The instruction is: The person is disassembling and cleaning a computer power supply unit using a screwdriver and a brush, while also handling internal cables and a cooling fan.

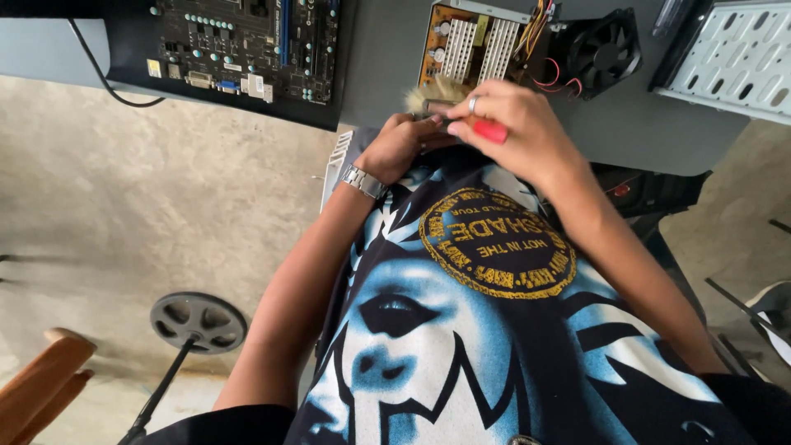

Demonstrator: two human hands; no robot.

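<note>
Both of my hands meet at the near edge of the grey table (651,132), just above my printed dark shirt. My left hand (401,147), with a metal watch on its wrist, is curled around the handle of a small brush (434,99). The brush's pale bristles stick out toward an opened power supply board (470,45). My right hand (519,124), with a ring and red nail polish, is closed over the same brush from the right. The handle is hidden under my fingers.
A black motherboard (239,41) lies at the table's left, with a black cable (103,78) hanging off it. A black fan (606,49) and a perforated metal case panel (737,58) sit at the right. A weight bar's disc (198,321) and a wooden piece (41,379) are on the floor.
</note>
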